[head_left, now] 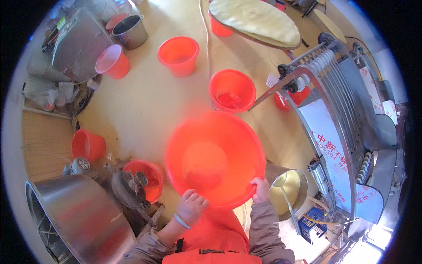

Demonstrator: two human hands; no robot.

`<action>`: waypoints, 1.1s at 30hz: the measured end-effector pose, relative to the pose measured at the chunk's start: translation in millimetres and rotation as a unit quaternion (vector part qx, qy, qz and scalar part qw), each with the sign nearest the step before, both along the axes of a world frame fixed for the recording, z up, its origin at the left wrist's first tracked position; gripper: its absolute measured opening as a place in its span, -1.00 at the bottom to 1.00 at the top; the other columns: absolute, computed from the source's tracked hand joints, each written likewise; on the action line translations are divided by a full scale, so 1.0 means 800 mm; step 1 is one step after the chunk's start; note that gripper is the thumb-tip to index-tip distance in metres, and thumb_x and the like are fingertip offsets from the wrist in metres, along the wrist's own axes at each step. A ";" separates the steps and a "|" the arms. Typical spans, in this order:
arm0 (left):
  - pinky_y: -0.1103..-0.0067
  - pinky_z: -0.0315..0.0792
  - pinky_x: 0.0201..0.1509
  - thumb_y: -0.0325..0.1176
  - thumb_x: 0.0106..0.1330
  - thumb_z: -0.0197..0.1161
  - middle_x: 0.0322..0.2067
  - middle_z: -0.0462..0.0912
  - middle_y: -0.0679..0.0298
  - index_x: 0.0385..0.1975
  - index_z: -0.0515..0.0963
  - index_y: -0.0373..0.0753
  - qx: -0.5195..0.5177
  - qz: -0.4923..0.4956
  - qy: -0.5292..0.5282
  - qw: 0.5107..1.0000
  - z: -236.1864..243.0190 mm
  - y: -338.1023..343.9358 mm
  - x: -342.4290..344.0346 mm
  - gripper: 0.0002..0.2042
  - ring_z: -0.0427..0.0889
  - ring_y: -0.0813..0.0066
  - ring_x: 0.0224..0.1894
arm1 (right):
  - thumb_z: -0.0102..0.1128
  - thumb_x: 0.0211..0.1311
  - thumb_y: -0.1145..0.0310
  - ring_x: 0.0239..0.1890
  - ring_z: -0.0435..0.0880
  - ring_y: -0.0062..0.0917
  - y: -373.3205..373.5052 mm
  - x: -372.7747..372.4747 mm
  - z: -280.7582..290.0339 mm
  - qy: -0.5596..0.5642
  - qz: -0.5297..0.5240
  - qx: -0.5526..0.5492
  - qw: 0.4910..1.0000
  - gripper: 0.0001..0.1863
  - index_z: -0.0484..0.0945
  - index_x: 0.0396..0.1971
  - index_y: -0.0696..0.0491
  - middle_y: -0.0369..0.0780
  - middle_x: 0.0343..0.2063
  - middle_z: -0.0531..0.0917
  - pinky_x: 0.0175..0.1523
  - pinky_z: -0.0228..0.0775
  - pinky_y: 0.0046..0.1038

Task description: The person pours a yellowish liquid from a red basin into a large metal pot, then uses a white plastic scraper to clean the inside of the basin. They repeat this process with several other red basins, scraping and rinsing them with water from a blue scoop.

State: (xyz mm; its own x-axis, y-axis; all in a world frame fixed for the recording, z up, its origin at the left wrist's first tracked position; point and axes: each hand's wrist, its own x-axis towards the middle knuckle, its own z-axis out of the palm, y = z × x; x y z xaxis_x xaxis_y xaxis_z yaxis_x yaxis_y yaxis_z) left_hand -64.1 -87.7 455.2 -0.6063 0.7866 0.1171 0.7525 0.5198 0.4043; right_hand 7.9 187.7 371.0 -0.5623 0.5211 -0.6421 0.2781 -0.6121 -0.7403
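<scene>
In front of my body is a large red plastic basin, tilted so that its inside faces me. My left hand, with a bracelet at the wrist, is closed at the basin's near left rim. The fingers of my right hand are wrapped over the near right rim, thumb on the inner side. Some blur lies over the basin's far edge. A paler round patch shows on its bottom; I cannot tell whether anything lies in it. Below the basin is my red apron.
Red buckets stand about the yellowish floor, one just beyond the basin. A steel drum is at lower left. To the right are a metal roller machine and a steel pot with a ladle. Ahead is a round dough-covered board.
</scene>
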 end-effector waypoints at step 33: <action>0.35 0.29 -0.04 -0.47 -0.21 0.20 -0.49 0.52 0.29 -0.48 0.49 -0.11 -0.098 0.070 -0.045 0.992 -0.118 0.027 -0.094 -0.79 0.49 0.28 -0.29 | 0.14 0.15 0.47 -0.26 0.55 -0.57 0.055 -0.090 -0.069 -0.021 0.106 -0.134 0.985 -0.64 0.40 -0.03 0.13 -0.26 -0.30 0.56 -0.18 0.45 -0.48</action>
